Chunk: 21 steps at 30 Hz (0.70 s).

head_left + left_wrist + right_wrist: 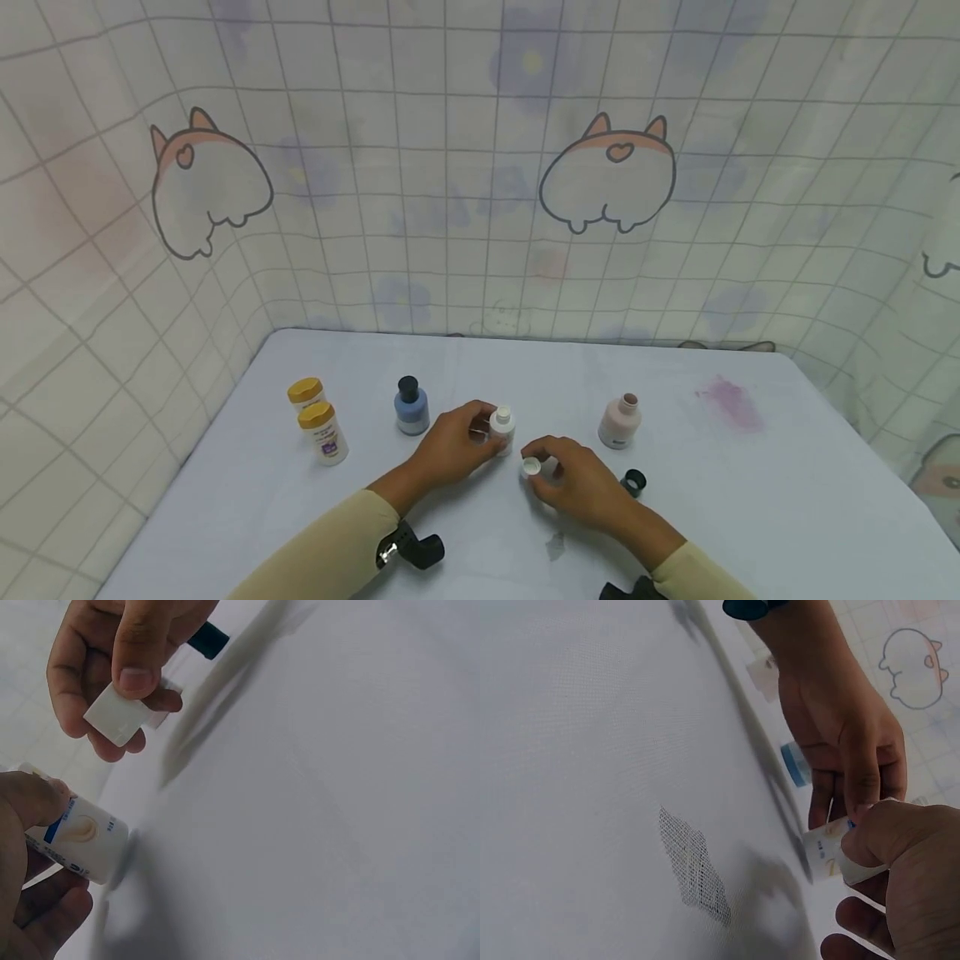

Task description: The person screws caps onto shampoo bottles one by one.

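Head view shows the right hand (576,483) pinching a white cap (531,467) just nearer than the white labelled bottle (502,430), which the left hand (455,443) grips; steadying that bottle (its neck looks uncapped) seems wise, cap held level.

Table (810,492): white top, rounded far corners.
Yellow-capped bottles (327,439): two, white, upright near the left edge, one just behind the other.
Blue bottle (411,413): upright, black-topped, toward the far edge.
Pink bottle (618,425): upright, right of centre.
Dark cap (633,482): nearer the near edge.
Pink stain (731,404): toward the far right corner.
Grey patch (555,547): mesh-like, near edge.
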Motion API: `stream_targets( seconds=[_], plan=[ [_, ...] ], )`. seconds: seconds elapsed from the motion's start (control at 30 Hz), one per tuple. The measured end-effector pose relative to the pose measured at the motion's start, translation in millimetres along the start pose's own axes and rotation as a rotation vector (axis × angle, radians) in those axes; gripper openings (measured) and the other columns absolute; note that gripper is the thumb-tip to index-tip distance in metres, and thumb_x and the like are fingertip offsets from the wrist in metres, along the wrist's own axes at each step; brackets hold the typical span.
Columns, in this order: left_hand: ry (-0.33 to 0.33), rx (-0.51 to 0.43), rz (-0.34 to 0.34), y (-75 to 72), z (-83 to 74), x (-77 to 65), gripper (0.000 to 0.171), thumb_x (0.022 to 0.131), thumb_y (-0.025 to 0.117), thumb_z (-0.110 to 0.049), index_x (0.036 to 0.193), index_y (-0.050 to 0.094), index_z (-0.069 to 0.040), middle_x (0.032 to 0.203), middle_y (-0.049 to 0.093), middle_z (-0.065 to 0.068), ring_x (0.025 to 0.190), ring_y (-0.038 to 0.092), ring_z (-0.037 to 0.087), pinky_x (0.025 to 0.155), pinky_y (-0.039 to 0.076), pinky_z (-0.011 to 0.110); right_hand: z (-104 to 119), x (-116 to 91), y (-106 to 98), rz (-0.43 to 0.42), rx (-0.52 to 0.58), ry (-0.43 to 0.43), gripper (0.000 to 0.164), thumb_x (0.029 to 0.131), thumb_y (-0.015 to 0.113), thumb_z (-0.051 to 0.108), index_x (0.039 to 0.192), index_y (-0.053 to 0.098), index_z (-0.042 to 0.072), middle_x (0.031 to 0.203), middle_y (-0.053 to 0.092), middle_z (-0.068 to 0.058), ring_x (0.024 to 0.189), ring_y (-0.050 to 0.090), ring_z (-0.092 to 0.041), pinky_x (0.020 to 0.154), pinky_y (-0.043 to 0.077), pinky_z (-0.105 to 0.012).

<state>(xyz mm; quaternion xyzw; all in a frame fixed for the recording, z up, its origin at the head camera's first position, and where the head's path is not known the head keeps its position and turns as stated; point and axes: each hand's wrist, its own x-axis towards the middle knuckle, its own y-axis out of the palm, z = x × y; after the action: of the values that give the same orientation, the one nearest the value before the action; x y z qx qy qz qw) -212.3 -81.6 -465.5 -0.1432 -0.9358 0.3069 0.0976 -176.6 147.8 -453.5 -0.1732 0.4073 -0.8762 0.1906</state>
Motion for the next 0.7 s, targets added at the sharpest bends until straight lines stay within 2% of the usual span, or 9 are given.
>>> stream_targets(
  seconds=[0.33, 0.7],
  plan=[
    [0.045, -0.041, 0.017, -2.6, 1.8, -13.2, 0.043, 0.084, 0.072, -0.033, 0.12, 0.054, -0.018, 0.112, 0.059, -0.011, 0.1, 0.057, 0.005, 0.086, 0.05, 0.023, -2, -5, -8, 0.014, 0.021, 0.014, 0.03, 0.084, 0.07, 0.024, 0.113, 0.062, 0.022, 0.105, 0.058, 0.02, 0.086, 0.056, -0.01, 0.072, 0.052, -0.027],
    [0.071, -0.091, 0.033, -3.1, 4.3, -25.3, 0.042, 0.082, 0.074, -0.03, 0.118, 0.054, -0.02, 0.11, 0.059, -0.013, 0.099, 0.058, 0.003, 0.085, 0.049, 0.019, -2, -8, -14, 0.029, 0.049, 0.031, 0.031, 0.085, 0.07, 0.026, 0.114, 0.062, 0.022, 0.11, 0.058, 0.021, 0.087, 0.056, -0.009, 0.072, 0.051, -0.025]
  ],
)
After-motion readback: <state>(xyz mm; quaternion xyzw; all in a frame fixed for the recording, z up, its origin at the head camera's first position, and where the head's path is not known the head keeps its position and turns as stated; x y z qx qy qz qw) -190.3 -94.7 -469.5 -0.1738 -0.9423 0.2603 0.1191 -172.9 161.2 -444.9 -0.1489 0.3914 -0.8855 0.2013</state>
